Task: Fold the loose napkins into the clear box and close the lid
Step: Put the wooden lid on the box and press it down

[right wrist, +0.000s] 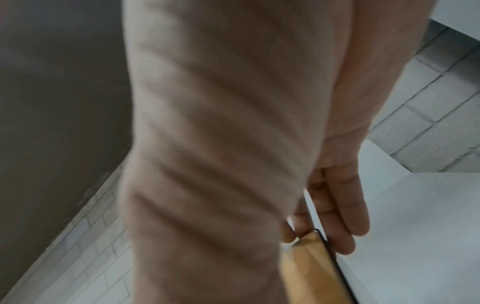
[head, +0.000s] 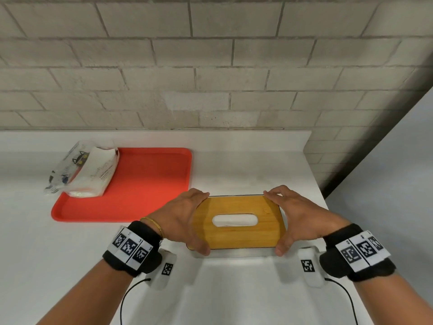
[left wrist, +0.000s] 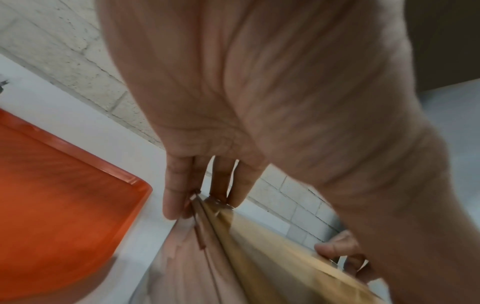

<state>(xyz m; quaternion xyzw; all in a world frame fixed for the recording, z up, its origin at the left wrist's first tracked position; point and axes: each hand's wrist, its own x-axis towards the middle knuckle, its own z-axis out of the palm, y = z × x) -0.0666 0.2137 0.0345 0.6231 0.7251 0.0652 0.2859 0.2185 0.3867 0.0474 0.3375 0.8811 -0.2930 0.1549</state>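
Observation:
A bamboo lid [head: 236, 235] with an oval slot lies on top of the clear box [head: 229, 253] near the counter's front edge. White napkin [head: 234, 220] shows through the slot. My left hand [head: 196, 221] grips the lid's left end and my right hand [head: 284, 221] grips its right end, each with fingers over the far edge and thumb on the near edge. In the left wrist view the fingers [left wrist: 176, 195] curl over the lid's corner [left wrist: 272, 246] above the box wall [left wrist: 182, 257]. In the right wrist view the fingers [right wrist: 337, 216] wrap the lid's end [right wrist: 306, 267]. Whether the lid is fully seated I cannot tell.
A red tray [head: 150, 184] sits at the back left, touching distance from the box. An opened plastic napkin pack [head: 93, 174] lies on the tray's left corner. A brick wall runs behind the white counter [head: 257, 165], whose right edge falls just past my right hand.

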